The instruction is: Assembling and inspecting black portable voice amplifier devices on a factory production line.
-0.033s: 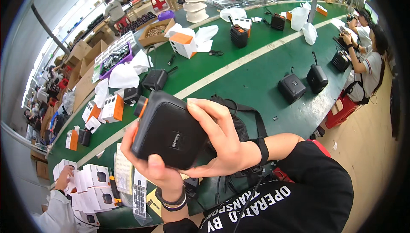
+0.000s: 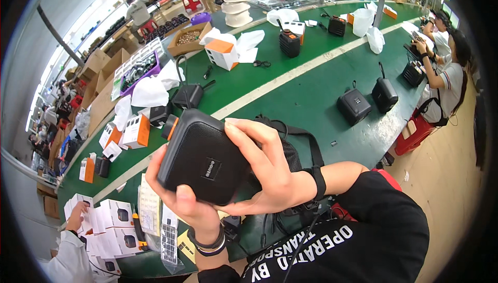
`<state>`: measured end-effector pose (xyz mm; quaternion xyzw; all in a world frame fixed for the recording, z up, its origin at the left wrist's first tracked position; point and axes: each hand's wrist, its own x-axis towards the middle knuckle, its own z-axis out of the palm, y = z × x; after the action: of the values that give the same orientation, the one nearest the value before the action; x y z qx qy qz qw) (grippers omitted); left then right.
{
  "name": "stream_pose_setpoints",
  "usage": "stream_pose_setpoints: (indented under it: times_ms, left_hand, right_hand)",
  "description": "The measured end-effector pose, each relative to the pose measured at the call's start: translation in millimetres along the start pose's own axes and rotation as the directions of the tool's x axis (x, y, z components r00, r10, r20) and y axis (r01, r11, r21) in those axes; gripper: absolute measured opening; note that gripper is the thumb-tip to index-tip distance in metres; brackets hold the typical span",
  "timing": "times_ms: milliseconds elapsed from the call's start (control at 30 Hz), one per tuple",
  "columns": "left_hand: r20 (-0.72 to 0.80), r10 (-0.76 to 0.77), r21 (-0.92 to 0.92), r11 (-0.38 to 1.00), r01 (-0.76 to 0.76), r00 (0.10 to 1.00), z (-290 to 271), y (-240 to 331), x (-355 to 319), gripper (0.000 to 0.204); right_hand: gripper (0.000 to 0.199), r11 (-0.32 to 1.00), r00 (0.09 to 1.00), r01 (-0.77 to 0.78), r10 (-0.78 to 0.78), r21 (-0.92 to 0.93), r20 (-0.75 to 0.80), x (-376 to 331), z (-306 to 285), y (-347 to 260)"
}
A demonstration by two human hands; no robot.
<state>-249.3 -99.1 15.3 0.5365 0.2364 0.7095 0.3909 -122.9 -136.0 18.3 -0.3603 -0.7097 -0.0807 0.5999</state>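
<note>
A: The right hand's fingers (image 2: 248, 136) are curled over the upper right edge of a black speaker (image 2: 205, 162), closed on it, while the right hand (image 2: 267, 171) backs it from the side. The left hand (image 2: 181, 200) cups the lower edge from beneath, thumb on the grille face, so both hands are gripping the one speaker.

B: And where does it sit?

A: Raised off the green bench (image 2: 311, 101), tilted, close under the person's head, its mesh front turned up toward the camera. An orange knob (image 2: 171, 125) shows at its upper left corner.

B: How would it handle?

A: It looks a stiff, boxy shell with rounded corners, probably moderately heavy for its size. The grille seems to be fabric or fine mesh, which should give some friction but could dent under a hard thumb; the firm side edges are the safer places to hold, as the fingers hold them now.

B: What lies beneath?

A: A black bag with straps (image 2: 298, 143) rests on the bench just behind the hands. Farther out, two similar black speakers (image 2: 354, 105) stand well apart on the bench. To the left are white and orange cartons (image 2: 137, 130), and at the lower left stacked white boxes (image 2: 111, 226) near another person's hand (image 2: 78, 214). Other people sit at the bench's far right end.
</note>
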Motion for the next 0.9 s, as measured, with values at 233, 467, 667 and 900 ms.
stream_pose_setpoints:
  times_ms: [233,467,667,900]
  left_hand:
    - [0.046,-0.119,-0.105,0.987,0.123,0.992,-2.5,-3.6,3.8,0.063]
    - [0.064,-0.098,-0.080,0.991,0.103,0.993,-3.8,-0.4,1.2,0.068]
    - [0.089,-0.020,0.042,0.999,0.016,0.996,3.4,1.7,-1.9,0.068]
    - [0.061,0.125,0.151,0.980,-0.133,0.990,4.9,-5.1,-1.9,0.060]
  right_hand:
    - [0.094,0.998,0.998,0.020,-0.017,-0.052,0.060,0.4,-5.9,1.3]
    - [0.030,0.981,0.987,0.150,-0.141,0.125,-0.079,10.9,-17.5,10.6]
    - [0.025,0.978,0.987,0.159,-0.153,0.133,-0.058,12.0,-20.0,11.4]
    - [0.024,0.981,0.984,0.174,-0.171,0.084,-0.040,9.5,-22.0,16.9]
